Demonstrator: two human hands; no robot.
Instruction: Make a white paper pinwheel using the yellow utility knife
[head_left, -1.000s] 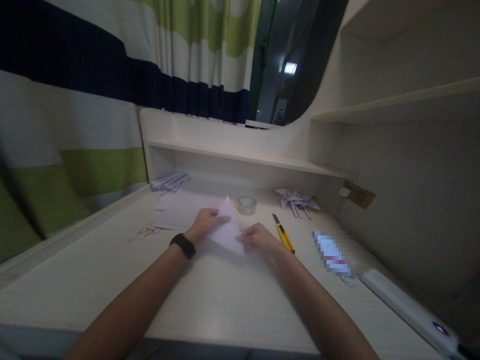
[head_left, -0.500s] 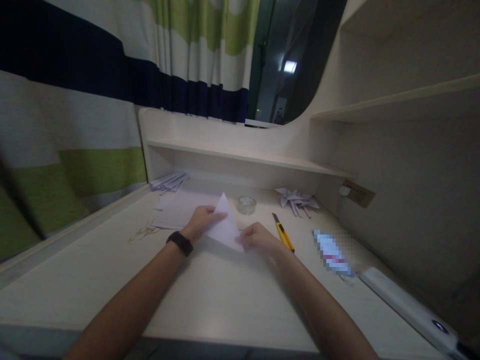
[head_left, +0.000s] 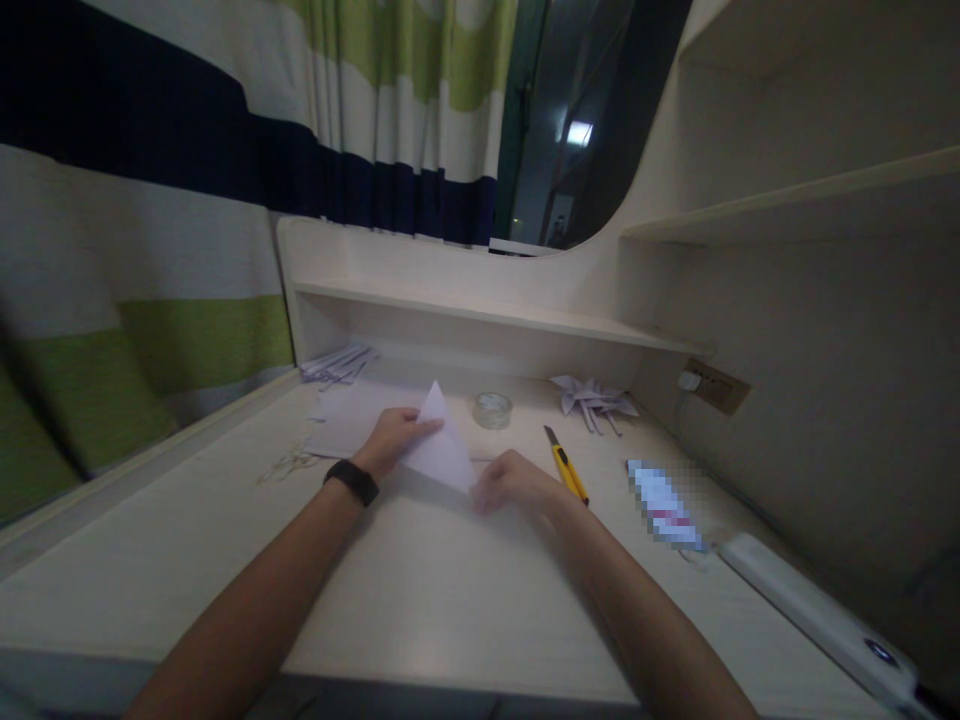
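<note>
A white sheet of paper (head_left: pixel 439 450), folded to a triangle with its point upward, is held just above the desk. My left hand (head_left: pixel 390 440), a black band on its wrist, grips the paper's left side with the thumb across the front. My right hand (head_left: pixel 514 482) is closed at the lower right corner, its slightly blurred fingertips pinching the edge. Behind the left hand lie flat white sheets (head_left: pixel 352 412). A roll of clear tape (head_left: pixel 492 410) sits just beyond the paper, and a yellow utility knife (head_left: pixel 568 468) lies right of my right hand.
Paper pinwheels (head_left: pixel 594 402) rest at the back right, and several rolled paper sticks (head_left: pixel 341 364) at the back left. Rubber bands (head_left: pixel 289 460) lie on the left. A phone (head_left: pixel 666 505) with a blurred screen and a white power strip (head_left: pixel 817 610) line the right side. A low shelf (head_left: pixel 480 312) spans the back.
Both hands have shifted slightly, the left hand and the folded paper moving a little to the left. The right hand's fingers have slid along to the paper's corner.
</note>
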